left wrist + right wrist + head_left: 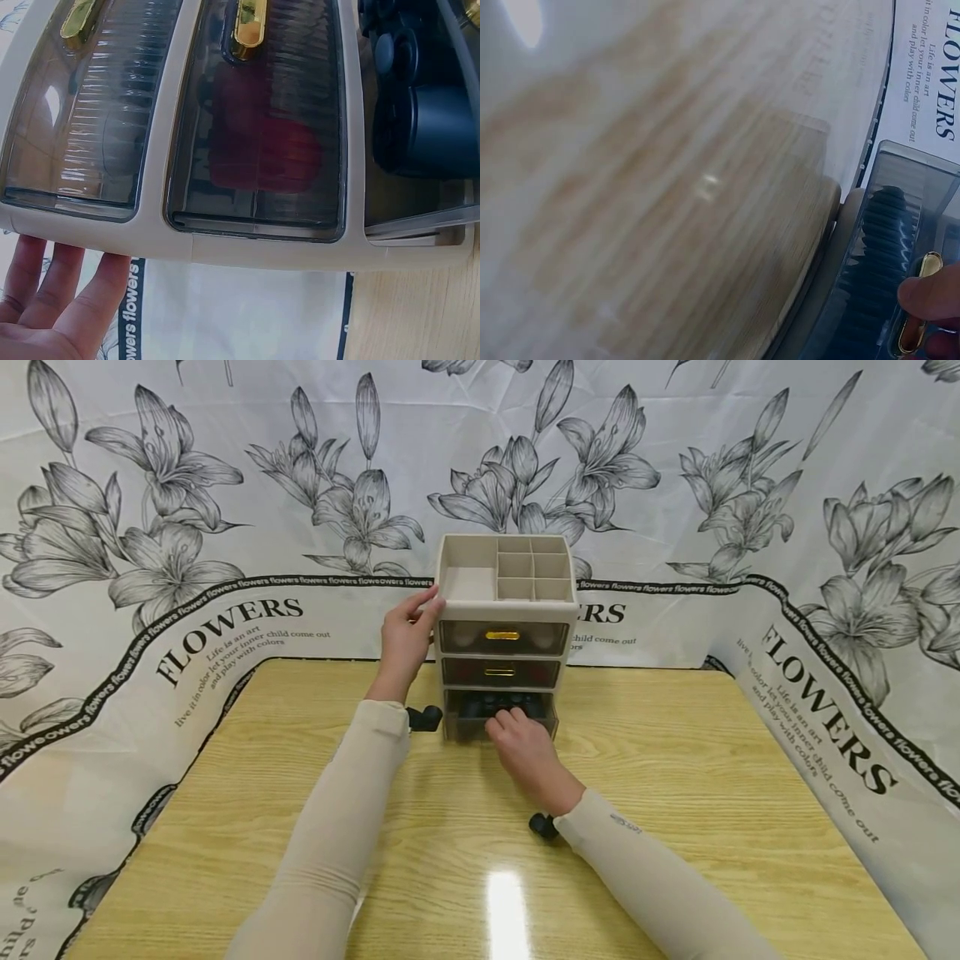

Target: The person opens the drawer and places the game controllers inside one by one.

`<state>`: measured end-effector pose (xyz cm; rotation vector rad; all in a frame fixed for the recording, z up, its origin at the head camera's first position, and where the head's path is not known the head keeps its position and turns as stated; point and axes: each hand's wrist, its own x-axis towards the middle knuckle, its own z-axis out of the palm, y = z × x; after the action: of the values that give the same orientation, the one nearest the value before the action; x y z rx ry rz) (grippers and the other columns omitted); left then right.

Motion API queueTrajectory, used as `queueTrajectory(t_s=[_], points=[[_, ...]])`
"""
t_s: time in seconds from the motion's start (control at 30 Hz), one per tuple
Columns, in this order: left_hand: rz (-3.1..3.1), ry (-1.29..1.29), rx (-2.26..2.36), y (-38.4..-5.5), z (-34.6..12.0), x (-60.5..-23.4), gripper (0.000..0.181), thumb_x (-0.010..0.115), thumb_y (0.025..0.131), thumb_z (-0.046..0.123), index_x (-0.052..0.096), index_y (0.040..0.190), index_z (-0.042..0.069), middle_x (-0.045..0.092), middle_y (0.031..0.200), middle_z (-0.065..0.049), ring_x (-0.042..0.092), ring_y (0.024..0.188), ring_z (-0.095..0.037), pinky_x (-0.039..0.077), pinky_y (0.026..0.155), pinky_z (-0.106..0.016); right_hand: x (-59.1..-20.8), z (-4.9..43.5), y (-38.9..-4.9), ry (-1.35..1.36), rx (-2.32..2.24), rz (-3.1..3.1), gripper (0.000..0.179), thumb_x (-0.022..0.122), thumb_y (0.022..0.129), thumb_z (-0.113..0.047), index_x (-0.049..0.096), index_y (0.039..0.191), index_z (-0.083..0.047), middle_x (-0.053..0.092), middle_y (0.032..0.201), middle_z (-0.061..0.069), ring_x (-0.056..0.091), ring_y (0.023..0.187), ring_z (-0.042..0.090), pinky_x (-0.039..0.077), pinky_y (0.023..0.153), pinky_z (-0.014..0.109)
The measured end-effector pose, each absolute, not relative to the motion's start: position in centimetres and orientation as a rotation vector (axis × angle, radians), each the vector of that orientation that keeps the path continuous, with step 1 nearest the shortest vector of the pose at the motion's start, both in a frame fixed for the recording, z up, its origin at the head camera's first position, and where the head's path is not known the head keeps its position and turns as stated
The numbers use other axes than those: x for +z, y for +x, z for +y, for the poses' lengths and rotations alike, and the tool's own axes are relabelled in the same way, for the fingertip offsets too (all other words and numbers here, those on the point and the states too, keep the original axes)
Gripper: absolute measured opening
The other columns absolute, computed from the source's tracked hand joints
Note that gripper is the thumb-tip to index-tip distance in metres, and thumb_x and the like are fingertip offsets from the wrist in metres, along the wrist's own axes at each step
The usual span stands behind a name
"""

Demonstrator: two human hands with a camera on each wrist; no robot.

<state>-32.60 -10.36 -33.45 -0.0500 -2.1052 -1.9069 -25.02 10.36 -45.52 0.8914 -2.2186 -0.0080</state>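
A cream desktop organizer with three smoky see-through drawers stands at the back of the table. Its bottom drawer is pulled partly out, and a dark blue object with round knobs lies inside. My right hand pinches that drawer's gold handle, the thumb in front. Against the organizer's left side, near the top, rest the extended fingers of my left hand. Behind the middle drawer's front shows a red object, its kind unclear. The top drawer is pushed in.
Divided compartments form the organizer's top. Wood-patterned table surface extends to both sides and in front. A flower-printed cloth hangs close behind the organizer and along the sides.
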Motion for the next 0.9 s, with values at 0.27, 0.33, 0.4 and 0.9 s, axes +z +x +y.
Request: queueTrajectory(t_s=[0.27, 0.33, 0.4, 0.9], points=[[-2.115, -0.052, -1.901, -32.8, -10.4, -33.6, 0.04, 0.064, 0.087, 0.051, 0.064, 0.126, 0.039, 0.064, 0.11, -0.01, 0.062, 0.103, -0.021, 0.057, 0.086, -0.038, -45.6, 10.3, -25.8, 0.888, 0.024, -2.271, 0.013, 0.062, 0.088, 0.006, 0.068, 0.09, -0.006, 0.061, 0.083, 0.009, 0.055, 0.073, 0.023, 0.053, 0.052, 0.03], [-2.115, -0.056, -1.903, -32.9, -10.4, -33.7, 0.042, 0.064, 0.087, 0.052, 0.064, 0.126, 0.038, 0.064, 0.11, -0.01, 0.062, 0.103, -0.021, 0.057, 0.086, -0.038, -45.7, 10.2, -26.0, 0.886, 0.022, -2.274, 0.013, 0.061, 0.088, 0.006, 0.068, 0.089, -0.005, 0.061, 0.083, 0.009, 0.054, 0.073, 0.023, 0.053, 0.052, 0.03], [-2.112, -0.056, -1.905, -32.9, -10.5, -33.7, 0.042, 0.064, 0.086, 0.052, 0.064, 0.126, 0.038, 0.064, 0.111, -0.01, 0.062, 0.102, -0.021, 0.057, 0.086, -0.038, -45.6, 10.1, -26.1, 0.881, 0.024, -2.275, 0.013, 0.061, 0.087, 0.007, 0.067, 0.089, -0.005, 0.061, 0.083, 0.009, 0.054, 0.072, 0.023, 0.053, 0.053, 0.029], [-2.128, -0.074, -1.882, -32.7, -10.5, -33.7, 0.039, 0.063, 0.087, 0.053, 0.063, 0.124, 0.043, 0.064, 0.111, -0.009, 0.062, 0.104, -0.021, 0.056, 0.087, -0.039, -45.7, 9.7, -27.5, 0.833, 0.043, -2.269, 0.01, 0.065, 0.085, 0.005, 0.068, 0.086, -0.004, 0.061, 0.081, 0.008, 0.053, 0.071, 0.023, 0.053, 0.053, 0.031]])
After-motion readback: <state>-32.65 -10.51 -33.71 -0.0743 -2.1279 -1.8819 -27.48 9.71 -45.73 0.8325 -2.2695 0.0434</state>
